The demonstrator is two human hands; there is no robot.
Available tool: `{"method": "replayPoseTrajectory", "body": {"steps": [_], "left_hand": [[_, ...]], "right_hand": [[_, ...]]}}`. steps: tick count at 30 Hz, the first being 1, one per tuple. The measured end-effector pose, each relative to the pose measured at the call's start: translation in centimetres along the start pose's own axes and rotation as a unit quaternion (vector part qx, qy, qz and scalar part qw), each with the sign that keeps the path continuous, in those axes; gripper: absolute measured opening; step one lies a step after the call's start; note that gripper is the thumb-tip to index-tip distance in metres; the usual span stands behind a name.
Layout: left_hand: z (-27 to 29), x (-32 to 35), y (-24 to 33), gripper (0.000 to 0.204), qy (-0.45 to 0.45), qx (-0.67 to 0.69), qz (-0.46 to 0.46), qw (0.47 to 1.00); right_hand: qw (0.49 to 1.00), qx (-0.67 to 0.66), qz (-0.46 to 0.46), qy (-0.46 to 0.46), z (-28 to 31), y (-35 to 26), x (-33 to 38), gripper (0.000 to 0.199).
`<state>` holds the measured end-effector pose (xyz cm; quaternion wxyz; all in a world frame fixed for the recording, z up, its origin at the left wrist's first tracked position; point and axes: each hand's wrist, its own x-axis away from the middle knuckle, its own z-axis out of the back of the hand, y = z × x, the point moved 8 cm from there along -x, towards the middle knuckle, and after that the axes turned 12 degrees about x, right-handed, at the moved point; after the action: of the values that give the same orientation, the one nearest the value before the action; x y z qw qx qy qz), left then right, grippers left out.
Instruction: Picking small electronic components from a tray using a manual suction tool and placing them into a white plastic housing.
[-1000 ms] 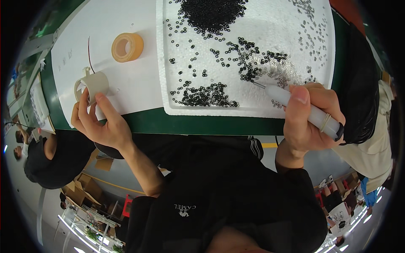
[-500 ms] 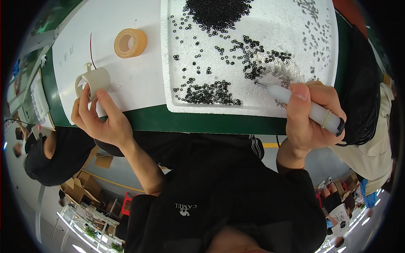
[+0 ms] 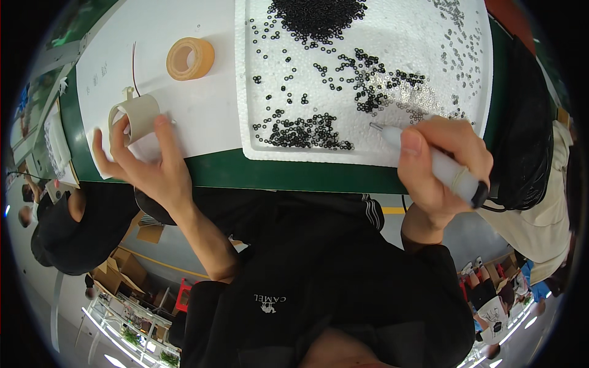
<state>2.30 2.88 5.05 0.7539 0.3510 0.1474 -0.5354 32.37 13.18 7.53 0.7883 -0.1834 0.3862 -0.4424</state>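
Note:
My left hand [image 3: 153, 175] is at a short cream tube [image 3: 142, 115] lying on its side on white paper. Its fingers are spread; one fingertip is at the tube's left opening and the thumb is by its right end. A thin dark red wire [image 3: 134, 67] rises behind the tube. My right hand [image 3: 442, 168] is closed round a thick white pen-shaped tool [image 3: 451, 172] with a slim metal tip, a black end cap and a band round its barrel. The tip hovers over or touches a white foam tray [image 3: 368, 147]; I cannot tell which. Small black rings [image 3: 304, 132] lie near it.
A yellow-orange tape roll [image 3: 190, 59] stands on the paper [image 3: 208, 116] left of the tray. The tray also holds a dense pile of black rings [image 3: 319, 18] and scattered clear or grey rings [image 3: 457, 43]. A green table edge [image 3: 294, 175] runs along the front.
My left thumb has lifted off the tube's side toward its right end, and the fingers have spread. My right hand has shifted slightly left with the tool, its tip now lower and farther from the rings.

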Motion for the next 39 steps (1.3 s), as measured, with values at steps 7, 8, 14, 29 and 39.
{"method": "replayPoseTrajectory", "body": {"steps": [7,8,14,29,39], "left_hand": [[0.7,0.5,-2.7,0.046,0.038,0.168,0.077,0.982],[1.4,0.6,-3.1,0.046,0.08,0.209,0.105,0.969],[2.2,2.3,0.5,0.039,0.137,0.617,0.289,0.719],[1.1,2.4,8.5,0.037,0.05,0.722,0.355,0.592],[3.2,1.7,10.3,0.022,0.078,0.678,0.229,0.694]], "right_hand": [[0.978,-0.197,0.013,-0.074,0.9,-0.1,0.8,0.01],[0.959,-0.265,0.028,-0.095,0.8,-0.6,1.0,0.01],[0.929,-0.345,-0.087,-0.106,-0.8,-3.3,4.0,0.019],[0.972,-0.218,0.033,-0.078,-2.6,-10.0,3.4,0.029],[0.955,-0.28,-0.018,-0.093,-2.2,-10.0,4.0,0.02]]}}
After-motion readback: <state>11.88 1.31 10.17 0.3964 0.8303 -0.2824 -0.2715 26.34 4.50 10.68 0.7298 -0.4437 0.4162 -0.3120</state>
